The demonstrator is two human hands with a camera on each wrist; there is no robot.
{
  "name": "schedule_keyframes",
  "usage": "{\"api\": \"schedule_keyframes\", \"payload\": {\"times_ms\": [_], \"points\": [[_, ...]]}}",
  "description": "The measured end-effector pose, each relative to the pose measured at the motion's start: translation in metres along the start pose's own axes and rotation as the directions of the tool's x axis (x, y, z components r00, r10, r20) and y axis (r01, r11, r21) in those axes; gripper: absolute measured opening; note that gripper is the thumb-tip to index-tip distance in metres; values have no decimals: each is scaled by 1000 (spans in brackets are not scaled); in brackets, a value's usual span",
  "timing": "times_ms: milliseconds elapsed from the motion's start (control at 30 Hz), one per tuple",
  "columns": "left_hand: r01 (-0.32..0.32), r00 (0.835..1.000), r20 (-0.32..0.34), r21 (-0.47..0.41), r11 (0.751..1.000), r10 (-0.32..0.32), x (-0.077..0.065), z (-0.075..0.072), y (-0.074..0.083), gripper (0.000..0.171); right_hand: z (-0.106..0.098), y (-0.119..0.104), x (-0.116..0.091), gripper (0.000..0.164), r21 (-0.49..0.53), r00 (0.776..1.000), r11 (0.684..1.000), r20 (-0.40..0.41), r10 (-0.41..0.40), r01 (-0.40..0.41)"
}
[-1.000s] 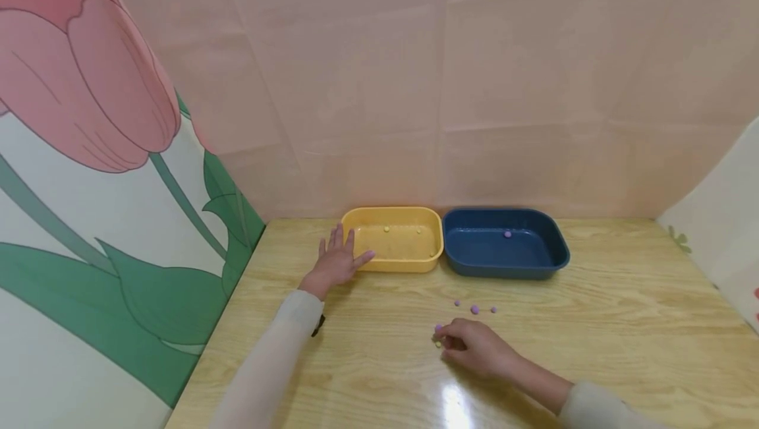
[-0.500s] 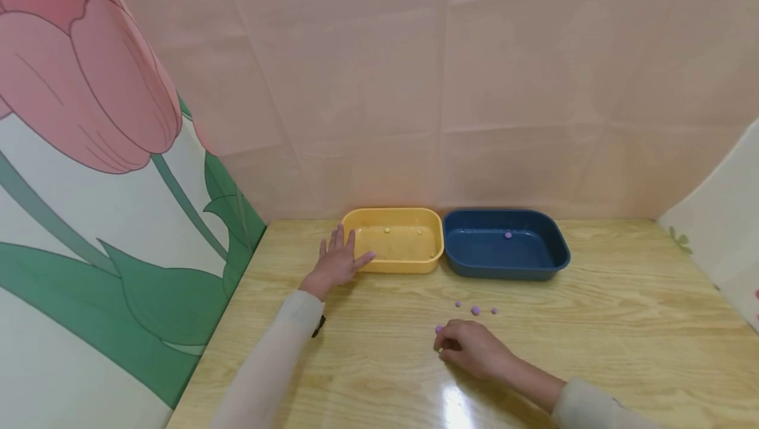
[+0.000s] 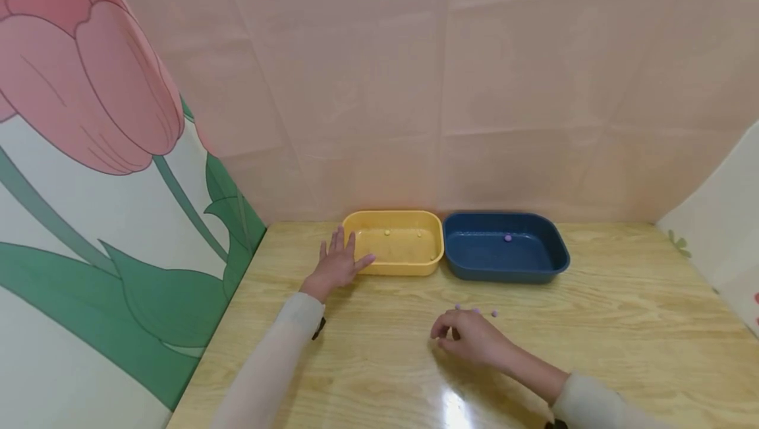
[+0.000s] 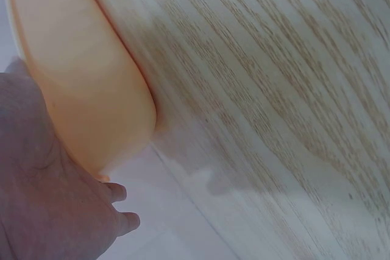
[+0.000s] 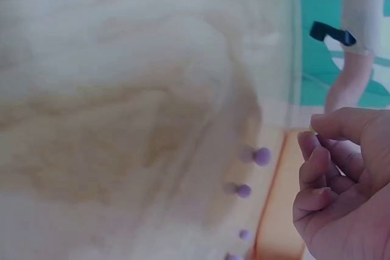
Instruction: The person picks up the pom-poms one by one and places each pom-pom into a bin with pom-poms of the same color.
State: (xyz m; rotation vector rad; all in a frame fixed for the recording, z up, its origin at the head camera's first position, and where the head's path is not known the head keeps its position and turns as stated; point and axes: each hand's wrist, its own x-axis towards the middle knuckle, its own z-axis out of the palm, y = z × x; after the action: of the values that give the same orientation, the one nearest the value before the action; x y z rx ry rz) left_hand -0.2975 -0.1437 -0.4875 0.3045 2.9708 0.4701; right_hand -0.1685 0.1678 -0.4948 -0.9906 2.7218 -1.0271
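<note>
My right hand (image 3: 470, 337) is just above the table, thumb and index fingertip pinching a tiny yellow ball (image 5: 313, 130). Only a sliver of that ball shows in the right wrist view; the fingers cover the rest. Several small purple balls lie on the wood close by, among them a larger one (image 5: 262, 156) and a smaller one (image 5: 244, 190); in the head view the hand partly covers them. My left hand (image 3: 335, 265) rests with spread, straight fingers on the left end of the yellow tray (image 3: 394, 270). Inside this tray are several little yellow balls (image 3: 387, 232).
A dark blue tray (image 3: 504, 275) stands against the yellow one on its right, with a purple ball (image 3: 507, 238) in it. Behind both trays rises a pink cloth wall (image 3: 379, 86). A tulip-printed panel (image 3: 118, 86) borders the wooden table (image 3: 367, 363) on the left.
The right hand has taken the yellow ball from the table between thumb and index finger and moved up slightly, now covering a purple ball. The left hand stays put.
</note>
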Motion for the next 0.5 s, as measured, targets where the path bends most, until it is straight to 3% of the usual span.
{"api": "schedule_keyframes", "payload": {"times_ms": [500], "points": [[-3,1000,-3,14,1000,3,-1,0,0,93,-26,-6,19,8,98,999,994,-6,46,-45]]}}
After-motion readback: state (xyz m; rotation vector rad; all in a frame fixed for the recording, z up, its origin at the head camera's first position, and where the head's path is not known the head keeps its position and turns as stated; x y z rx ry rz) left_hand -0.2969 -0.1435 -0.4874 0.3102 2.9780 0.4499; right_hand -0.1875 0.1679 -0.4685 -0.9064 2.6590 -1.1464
